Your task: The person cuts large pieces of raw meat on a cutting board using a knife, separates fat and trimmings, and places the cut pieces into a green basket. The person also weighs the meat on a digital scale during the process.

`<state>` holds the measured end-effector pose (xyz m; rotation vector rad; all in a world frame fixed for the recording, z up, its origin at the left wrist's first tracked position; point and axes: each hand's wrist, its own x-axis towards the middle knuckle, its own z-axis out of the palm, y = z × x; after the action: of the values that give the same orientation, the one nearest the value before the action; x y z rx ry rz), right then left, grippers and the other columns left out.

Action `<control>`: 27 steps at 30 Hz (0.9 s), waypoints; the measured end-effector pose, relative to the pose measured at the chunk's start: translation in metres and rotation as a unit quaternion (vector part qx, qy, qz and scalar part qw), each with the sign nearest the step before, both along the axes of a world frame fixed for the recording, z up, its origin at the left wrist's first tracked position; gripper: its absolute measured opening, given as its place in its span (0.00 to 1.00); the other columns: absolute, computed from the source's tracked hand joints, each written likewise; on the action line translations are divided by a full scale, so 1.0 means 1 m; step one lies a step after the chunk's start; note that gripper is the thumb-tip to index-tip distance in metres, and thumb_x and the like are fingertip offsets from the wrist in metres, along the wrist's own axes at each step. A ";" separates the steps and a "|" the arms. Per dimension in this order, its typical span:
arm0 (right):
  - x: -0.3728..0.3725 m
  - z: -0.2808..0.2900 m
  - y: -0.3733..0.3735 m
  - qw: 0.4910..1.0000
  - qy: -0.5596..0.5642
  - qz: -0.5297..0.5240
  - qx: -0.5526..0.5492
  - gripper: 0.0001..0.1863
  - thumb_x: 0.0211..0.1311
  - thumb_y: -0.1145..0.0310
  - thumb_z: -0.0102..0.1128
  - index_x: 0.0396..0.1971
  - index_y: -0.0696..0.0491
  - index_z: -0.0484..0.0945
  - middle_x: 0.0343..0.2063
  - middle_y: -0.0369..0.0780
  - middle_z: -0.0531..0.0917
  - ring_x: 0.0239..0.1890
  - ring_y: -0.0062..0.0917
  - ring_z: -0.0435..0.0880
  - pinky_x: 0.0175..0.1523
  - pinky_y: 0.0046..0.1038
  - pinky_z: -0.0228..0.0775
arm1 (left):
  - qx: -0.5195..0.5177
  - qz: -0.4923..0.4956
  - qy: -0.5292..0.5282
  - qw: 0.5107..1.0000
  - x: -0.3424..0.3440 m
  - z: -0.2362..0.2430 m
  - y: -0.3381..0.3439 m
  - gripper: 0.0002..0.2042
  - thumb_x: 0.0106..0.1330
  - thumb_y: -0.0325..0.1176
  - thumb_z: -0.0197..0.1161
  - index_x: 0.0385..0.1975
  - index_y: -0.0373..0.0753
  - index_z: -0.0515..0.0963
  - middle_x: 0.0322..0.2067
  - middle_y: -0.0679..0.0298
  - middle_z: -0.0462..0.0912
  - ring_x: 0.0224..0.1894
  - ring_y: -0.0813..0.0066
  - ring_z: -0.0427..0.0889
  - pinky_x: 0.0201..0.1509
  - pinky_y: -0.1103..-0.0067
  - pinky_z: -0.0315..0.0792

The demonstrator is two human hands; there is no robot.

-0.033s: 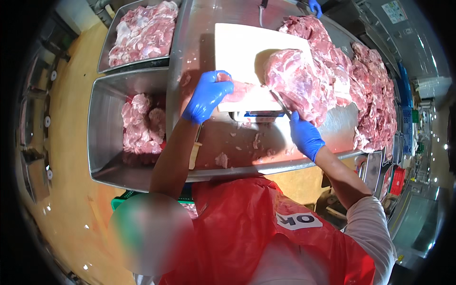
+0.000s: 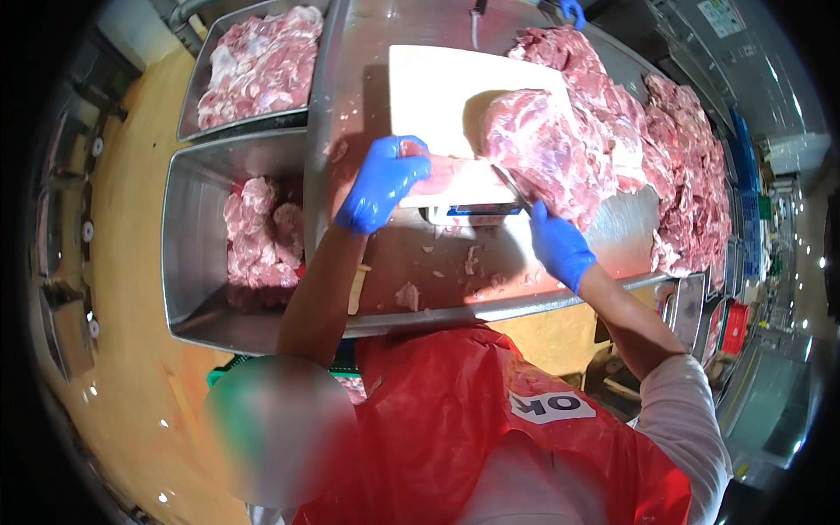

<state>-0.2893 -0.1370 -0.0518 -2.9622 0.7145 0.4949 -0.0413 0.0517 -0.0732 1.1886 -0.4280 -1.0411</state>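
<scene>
My left hand, in a blue glove, is closed on the left end of a pink strip of meat at the cutting board's near edge. In my right hand, also blue-gloved, is a knife. Its blade points up and left, where the strip meets a large raw piece of meat. That piece rests partly on the white cutting board. Its right side touches more meat on the table.
Piled raw meat covers the steel table's right side. Two metal tubs of meat stand left. Another knife lies at the far edge, near another person's blue-gloved hand. Scraps lie near the front edge.
</scene>
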 end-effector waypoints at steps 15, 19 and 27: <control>-0.105 0.015 -0.054 0.985 -0.044 0.079 0.147 0.12 0.68 0.68 0.46 0.45 0.59 0.65 0.27 0.56 0.81 0.28 0.52 0.81 0.32 0.48 0.72 | -0.166 0.290 -0.104 0.937 -0.030 0.128 0.118 0.23 0.51 0.29 0.62 0.50 0.33 0.74 0.50 0.57 0.77 0.53 0.66 0.76 0.58 0.72 0.72; -0.160 0.018 -0.054 0.936 -0.208 -0.027 0.284 0.08 0.70 0.67 0.51 0.40 0.56 0.66 0.18 0.50 0.76 0.17 0.43 0.77 0.24 0.42 0.68 | -0.132 0.334 -0.207 0.910 -0.104 0.158 0.159 0.24 0.52 0.30 0.62 0.51 0.32 0.71 0.57 0.50 0.72 0.61 0.56 0.71 0.67 0.61 0.64; -0.216 -0.037 -0.136 0.734 -0.391 -0.256 0.492 0.10 0.75 0.63 0.44 0.33 0.51 0.66 0.16 0.34 0.70 0.11 0.17 0.67 0.15 0.22 0.65 | 0.060 0.556 -0.061 0.827 -0.304 0.068 0.252 0.18 0.63 0.35 0.60 0.50 0.34 0.70 0.46 0.59 0.76 0.51 0.65 0.77 0.54 0.72 0.74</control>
<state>-0.5053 -0.2733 -0.0884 -1.5950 0.7490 -0.3465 -0.3452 0.3039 -0.0049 1.3272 0.2666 0.0374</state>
